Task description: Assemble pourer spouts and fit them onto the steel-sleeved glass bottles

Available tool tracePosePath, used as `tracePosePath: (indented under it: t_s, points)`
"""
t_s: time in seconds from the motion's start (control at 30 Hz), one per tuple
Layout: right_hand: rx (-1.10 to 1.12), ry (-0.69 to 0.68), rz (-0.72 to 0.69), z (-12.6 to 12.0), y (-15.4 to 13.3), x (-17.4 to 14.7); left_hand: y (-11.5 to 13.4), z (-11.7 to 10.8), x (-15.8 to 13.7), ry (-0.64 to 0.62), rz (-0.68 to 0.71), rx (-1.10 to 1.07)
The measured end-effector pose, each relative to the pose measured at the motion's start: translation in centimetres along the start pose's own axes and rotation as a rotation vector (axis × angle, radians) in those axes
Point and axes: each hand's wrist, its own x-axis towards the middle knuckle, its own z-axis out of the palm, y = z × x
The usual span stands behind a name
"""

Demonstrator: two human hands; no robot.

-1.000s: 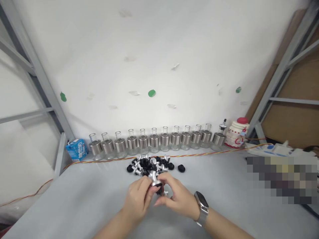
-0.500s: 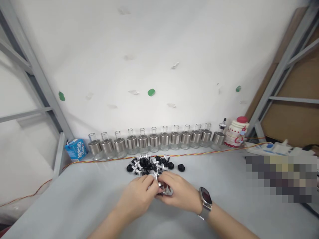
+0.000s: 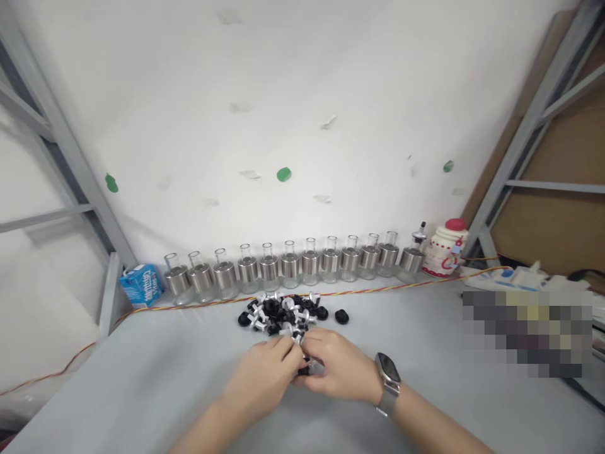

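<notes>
My left hand (image 3: 268, 372) and my right hand (image 3: 339, 366) meet low in the middle, fingers pinched together on a small silver-and-black pourer part (image 3: 305, 367). Fingers cover most of that part, so its full shape is hidden. Just beyond my fingertips lies a pile of silver pourer pieces (image 3: 289, 304) mixed with black stoppers (image 3: 271, 307). One black stopper (image 3: 341, 316) sits apart on the right of the pile. My right wrist wears a watch (image 3: 388, 372).
A row of glass bottles with steel collars (image 3: 269, 268) stands along the wall; the rightmost bottle (image 3: 412, 260) carries a pourer. A blue carton (image 3: 142, 285) is at left, a white-and-red jar (image 3: 445, 252) at right. A twisted wire (image 3: 368, 291) crosses the grey table (image 3: 155, 372).
The shiny silver face seen between my hands has turned out of sight, and a black portion shows there now. Both hands stay almost in place; the view shifts slightly.
</notes>
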Motion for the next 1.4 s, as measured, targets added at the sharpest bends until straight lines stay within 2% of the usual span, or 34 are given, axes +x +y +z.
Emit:
tracePosePath:
  t_s: [0.1,0.3,0.4,0.53,0.63,0.7,0.77,0.97,1.1,1.27,1.4]
  points:
    - [0.037,0.007,-0.032,0.0,0.0,0.0,0.3,0.4,-0.2,0.018,-0.011,-0.047]
    - [0.148,0.041,-0.063,0.4,0.1,0.0,0.7,1.1,-0.1,0.136,-0.028,-0.113]
    - [0.15,0.072,-0.029,0.5,0.1,0.0,0.3,0.9,0.1,0.169,-0.046,-0.185]
    - [0.146,0.093,0.065,0.2,-0.1,0.2,-0.5,0.3,0.2,0.208,-0.215,-0.414]
    - [0.146,0.087,0.088,-0.1,-0.1,0.3,-0.9,0.4,0.1,0.25,-0.386,-0.646]
    - [0.135,0.091,0.099,-0.3,-0.1,0.3,-1.1,0.7,0.1,0.251,-0.437,-0.722]
    - [0.124,0.094,0.107,-0.4,-0.1,0.3,-1.2,0.9,0.1,0.244,-0.424,-0.724]
    - [0.085,0.098,0.093,-0.3,0.0,0.2,-1.1,1.0,0.1,0.163,-0.258,-0.611]
    - [0.002,0.122,0.051,0.1,0.3,0.3,-1.0,1.1,0.2,0.131,-0.283,-0.604]
    - [-0.09,0.137,0.072,0.5,0.5,0.4,-0.7,1.2,0.8,0.193,-0.405,-0.876]
    - [-0.07,0.116,0.11,-0.1,0.6,0.3,-0.9,0.8,1.4,0.269,-0.584,-1.257]
